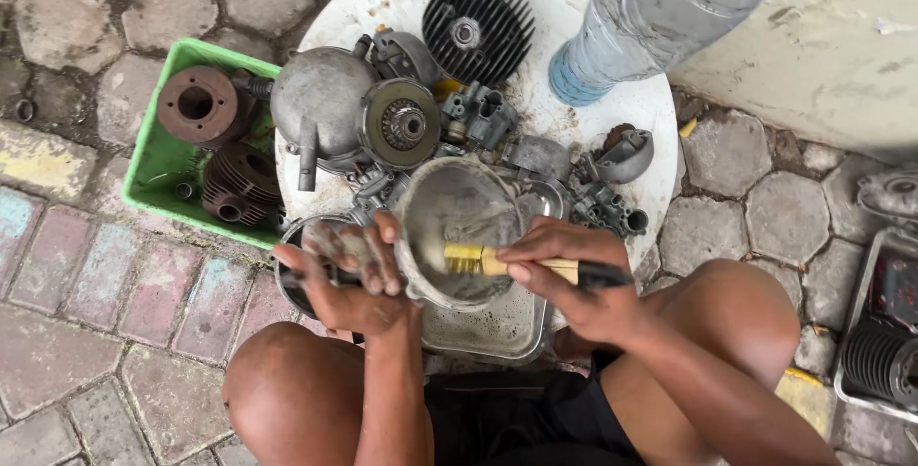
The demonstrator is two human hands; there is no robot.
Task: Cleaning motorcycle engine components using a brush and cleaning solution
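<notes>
Head view: left hand (349, 275) grips a round metal cover (459, 232); right hand (574, 280) clasps a brush (516, 263) inside it.

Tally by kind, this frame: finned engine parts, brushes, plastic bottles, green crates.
Finned engine parts: 4 (black head, two rusty cylinders, dark one in right tray)
Brushes: 1, in right hand
Plastic bottles: 1
Green crates: 1
Total: 7
</notes>
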